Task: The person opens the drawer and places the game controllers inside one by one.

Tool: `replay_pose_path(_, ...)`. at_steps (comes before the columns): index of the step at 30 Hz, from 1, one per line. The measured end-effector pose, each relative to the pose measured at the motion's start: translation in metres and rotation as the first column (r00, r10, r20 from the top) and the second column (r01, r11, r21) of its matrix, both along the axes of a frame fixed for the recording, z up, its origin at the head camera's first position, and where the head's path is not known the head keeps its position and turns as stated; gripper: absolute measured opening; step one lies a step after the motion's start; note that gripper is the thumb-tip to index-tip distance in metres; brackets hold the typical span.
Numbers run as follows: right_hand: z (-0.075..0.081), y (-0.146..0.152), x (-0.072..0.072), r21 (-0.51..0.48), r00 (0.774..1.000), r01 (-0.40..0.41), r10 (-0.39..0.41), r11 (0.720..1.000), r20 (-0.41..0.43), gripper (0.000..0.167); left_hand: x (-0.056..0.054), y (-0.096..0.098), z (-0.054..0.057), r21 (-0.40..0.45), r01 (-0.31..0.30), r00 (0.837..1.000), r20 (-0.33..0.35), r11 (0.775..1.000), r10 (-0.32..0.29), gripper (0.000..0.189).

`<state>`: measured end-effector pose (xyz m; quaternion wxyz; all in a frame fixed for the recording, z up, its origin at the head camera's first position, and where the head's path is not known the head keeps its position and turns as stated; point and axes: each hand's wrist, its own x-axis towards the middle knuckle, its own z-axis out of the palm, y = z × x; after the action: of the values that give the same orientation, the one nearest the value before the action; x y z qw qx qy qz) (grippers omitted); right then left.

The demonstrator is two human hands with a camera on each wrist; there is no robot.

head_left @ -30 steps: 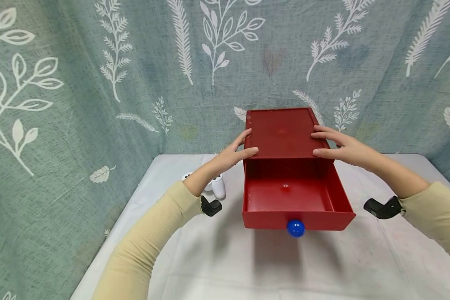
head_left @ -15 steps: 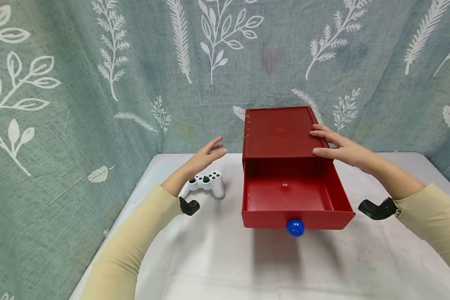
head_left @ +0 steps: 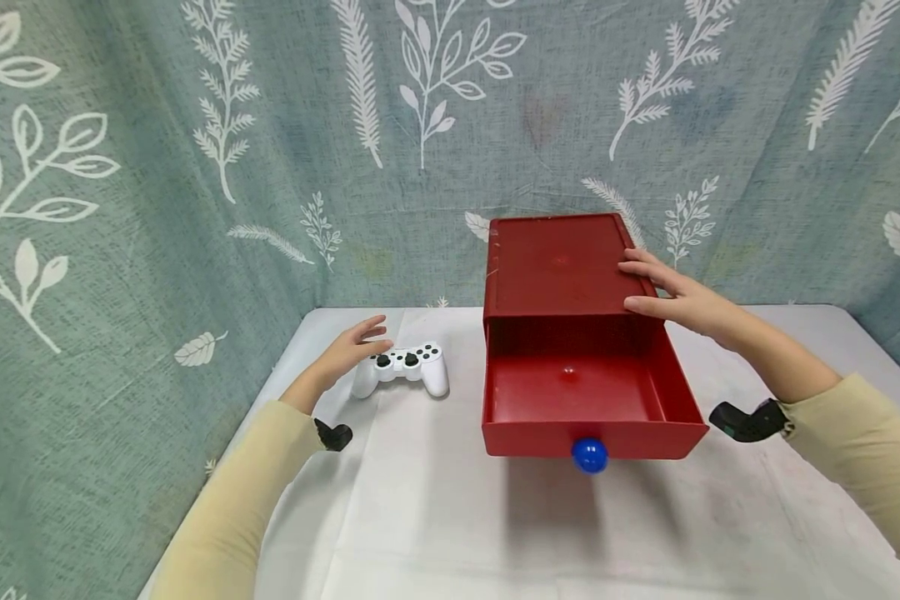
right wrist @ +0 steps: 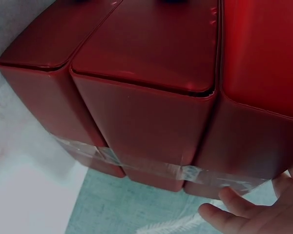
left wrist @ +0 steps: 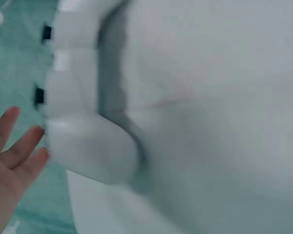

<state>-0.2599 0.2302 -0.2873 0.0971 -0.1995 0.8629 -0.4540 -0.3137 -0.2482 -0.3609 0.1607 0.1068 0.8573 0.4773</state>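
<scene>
A white game controller [head_left: 403, 367] with black thumbsticks lies on the table at the left. My left hand [head_left: 348, 350] is at its left end, fingers spread, overlapping its edge in the head view; the left wrist view shows the fingertips beside the controller [left wrist: 90, 146]. My right hand [head_left: 671, 296] rests at the upper right edge of a red drawer unit [head_left: 570, 267], fingers fairly straight. The top drawer [head_left: 570, 400] is pulled out, with nothing in it and a blue round knob [head_left: 589, 456] on its front.
In the right wrist view the unit appears as three stacked red boxes, with clear tape [right wrist: 151, 165] across their sides. A white cloth [head_left: 450, 533] covers the table. A green curtain [head_left: 420, 208] with white leaf prints hangs behind and at the left.
My left hand has left the drawer unit's upper left edge and moved left and down to the controller. The right hand stays at the unit's right edge; the drawer has not moved.
</scene>
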Motion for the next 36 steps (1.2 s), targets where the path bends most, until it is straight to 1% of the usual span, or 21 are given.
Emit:
replay_pose_path(2, -0.001, 0.000, 0.000, -0.002, 1.000, 0.002, -0.002, 1.000, -0.001, 0.066, -0.002, -0.007, -0.011, 0.017, -0.021, 1.000, -0.004, 1.000, 0.021, 0.069)
replay_pose_path(5, -0.002, -0.001, 0.000, -0.013, 1.000, 0.004, -0.005, 1.000, -0.004, 0.065, -0.008, -0.016, -0.031, 0.014, -0.058, 0.998, -0.027, 0.998, 0.059, 0.073)
replay_pose_path(7, -0.002, -0.001, 0.000, -0.020, 1.000, 0.008, -0.008, 1.000, -0.006, 0.065, -0.012, -0.022, -0.045, -0.010, -0.078, 0.996, -0.033, 0.997, 0.077, 0.076)
replay_pose_path(9, -0.003, -0.002, 0.000, -0.027, 1.000, 0.009, -0.009, 1.000, -0.009, 0.065, -0.016, -0.026, -0.056, -0.046, -0.086, 0.996, -0.039, 0.995, 0.084, 0.081)
replay_pose_path(11, -0.003, -0.002, 0.001, -0.030, 1.000, 0.007, -0.007, 1.000, -0.011, 0.065, -0.017, -0.028, -0.065, -0.065, -0.092, 0.995, -0.038, 0.994, 0.090, 0.085)
replay_pose_path(13, -0.003, -0.002, 0.001, -0.029, 1.000, 0.012, -0.012, 1.000, -0.007, 0.065, -0.017, -0.029, -0.070, -0.080, -0.092, 0.995, -0.035, 0.992, 0.090, 0.089)
replay_pose_path(15, -0.003, -0.002, 0.002, -0.025, 1.000, 0.016, -0.016, 1.000, -0.003, 0.064, -0.015, -0.028, -0.072, -0.086, -0.100, 0.995, -0.017, 0.991, 0.099, 0.092)
replay_pose_path(16, -0.003, -0.002, 0.002, -0.024, 1.000, 0.016, -0.016, 1.000, -0.002, 0.064, -0.012, -0.026, -0.068, -0.083, -0.100, 0.995, 0.003, 0.992, 0.101, 0.093)
replay_pose_path(19, -0.003, -0.002, 0.002, -0.021, 1.000, 0.016, -0.016, 1.000, 0.001, 0.064, -0.012, -0.025, -0.070, -0.087, -0.111, 0.993, 0.033, 0.990, 0.114, 0.096)
replay_pose_path(22, -0.003, -0.002, 0.002, -0.022, 1.000, 0.011, -0.011, 1.000, 0.001, 0.065, -0.014, -0.025, -0.073, -0.099, -0.118, 0.992, 0.034, 0.988, 0.122, 0.096)
replay_pose_path(23, -0.003, -0.002, 0.002, -0.023, 1.000, 0.013, -0.013, 1.000, 0.002, 0.065, -0.017, -0.026, -0.077, -0.109, -0.124, 0.991, 0.028, 0.986, 0.128, 0.097)
replay_pose_path(27, -0.003, -0.002, 0.002, -0.025, 1.000, 0.013, -0.013, 1.000, 0.003, 0.065, -0.019, -0.027, -0.078, -0.143, -0.128, 0.990, 0.043, 0.981, 0.136, 0.096)
replay_pose_path(29, -0.003, -0.002, 0.002, -0.025, 1.000, 0.012, -0.012, 1.000, 0.004, 0.065, -0.019, -0.027, -0.077, -0.158, -0.111, 0.992, 0.047, 0.981, 0.119, 0.096)
replay_pose_path(33, -0.004, -0.001, 0.002, -0.029, 1.000, 0.015, -0.015, 0.999, 0.008, 0.064, -0.018, -0.026, -0.076, -0.178, -0.050, 0.998, 0.040, 0.983, 0.058, 0.092)
replay_pose_path(36, -0.004, -0.002, 0.002, -0.035, 1.000, 0.019, -0.019, 0.999, 0.011, 0.063, -0.018, -0.026, -0.075, -0.174, -0.029, 0.997, 0.066, 0.984, 0.041, 0.088)
